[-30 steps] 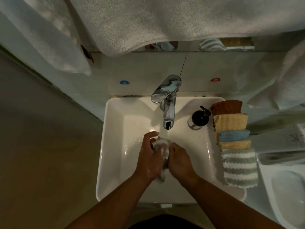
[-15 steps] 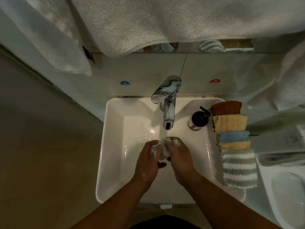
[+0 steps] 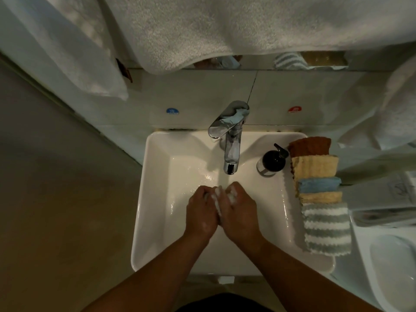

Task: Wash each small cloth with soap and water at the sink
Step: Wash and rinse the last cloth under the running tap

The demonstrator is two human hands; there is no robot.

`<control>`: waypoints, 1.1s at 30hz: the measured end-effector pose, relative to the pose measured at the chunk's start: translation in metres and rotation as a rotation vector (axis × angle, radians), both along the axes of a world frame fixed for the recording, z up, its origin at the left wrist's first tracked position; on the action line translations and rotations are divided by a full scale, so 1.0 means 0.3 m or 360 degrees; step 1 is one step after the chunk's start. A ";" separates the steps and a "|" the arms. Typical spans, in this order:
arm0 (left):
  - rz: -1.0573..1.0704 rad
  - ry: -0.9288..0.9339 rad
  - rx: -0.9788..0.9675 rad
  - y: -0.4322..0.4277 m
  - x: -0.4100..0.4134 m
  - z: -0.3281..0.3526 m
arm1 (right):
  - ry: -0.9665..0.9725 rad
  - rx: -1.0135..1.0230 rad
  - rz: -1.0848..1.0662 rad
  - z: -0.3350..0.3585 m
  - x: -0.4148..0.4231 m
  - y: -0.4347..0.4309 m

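- Small cloth [image 3: 217, 200], white and foamy with lather, is bunched between the two hands, low over the basin and just in front of the faucet spout. Only a narrow strip of it shows between the palms.
- Left hand [image 3: 200, 212] grips the cloth from the left, knuckles up, its fingers [image 3: 203, 190] curled inward over the fabric.
- Right hand [image 3: 239, 212] grips it from the other side, its fingers [image 3: 236, 188] curled in the same way. The two hands press together along their inner edges.
- Sink [image 3: 144, 199] is white and rectangular, and its floor glints wet around the hands.
- Faucet [image 3: 231, 152] is chrome, with its lever swung to the left. A thin stream seems to fall from the spout toward the hands, though the dim light leaves that uncertain.
- Soap dispenser [image 3: 272, 162], a dark pump bottle, stands on the back right of the sink, between the faucet and the folded cloths.
- Along the right rim lies an overlapping row: brown cloth [image 3: 309, 146] at the back, then yellow cloth [image 3: 315, 166], blue cloth [image 3: 319, 184], tan cloth [image 3: 320, 197], and striped cloth [image 3: 326, 228], grey and white, nearest the person.
- Pale towel [image 3: 225, 30] hangs across the top of the view, above the faucet.
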State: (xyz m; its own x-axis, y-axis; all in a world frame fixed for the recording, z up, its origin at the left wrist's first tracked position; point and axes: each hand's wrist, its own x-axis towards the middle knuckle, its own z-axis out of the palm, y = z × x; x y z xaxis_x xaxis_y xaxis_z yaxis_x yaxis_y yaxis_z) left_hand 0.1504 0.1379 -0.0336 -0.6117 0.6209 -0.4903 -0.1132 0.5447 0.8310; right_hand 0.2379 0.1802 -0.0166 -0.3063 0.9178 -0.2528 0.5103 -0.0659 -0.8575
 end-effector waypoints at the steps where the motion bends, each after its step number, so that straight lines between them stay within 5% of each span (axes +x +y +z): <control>1: -0.0044 -0.0023 0.0020 -0.007 0.019 0.010 | -0.0011 -0.0022 -0.0084 -0.009 -0.003 0.026; 6: -0.0139 0.0038 0.0174 -0.013 0.044 0.048 | -0.0179 -0.0282 -0.0166 -0.066 0.005 0.056; 11: -0.0065 0.0100 -0.0004 -0.018 0.005 0.011 | 0.0009 -0.0062 0.0017 0.010 0.009 -0.014; 15: -0.0210 0.0060 0.0039 -0.038 0.060 0.046 | -0.0138 -0.0094 -0.0187 -0.027 0.002 0.069; 20: 0.0014 0.0333 0.0077 0.009 -0.013 0.035 | -0.0246 -0.0063 0.0072 -0.038 0.008 -0.023; 25: -0.0149 0.0123 0.0065 -0.005 0.016 0.031 | -0.0127 0.0086 -0.0004 0.007 0.000 0.024; 33: -0.0244 0.0247 0.0141 -0.045 -0.017 0.048 | -0.0289 -0.0157 0.0070 -0.021 0.023 -0.006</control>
State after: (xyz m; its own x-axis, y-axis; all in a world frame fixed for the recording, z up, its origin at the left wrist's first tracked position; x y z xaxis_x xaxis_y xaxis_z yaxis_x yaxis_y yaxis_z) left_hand 0.1453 0.1246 -0.0193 -0.5708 0.7486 -0.3374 0.0980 0.4700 0.8772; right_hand 0.2447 0.1784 -0.0229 -0.2866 0.8728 -0.3952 0.6601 -0.1191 -0.7417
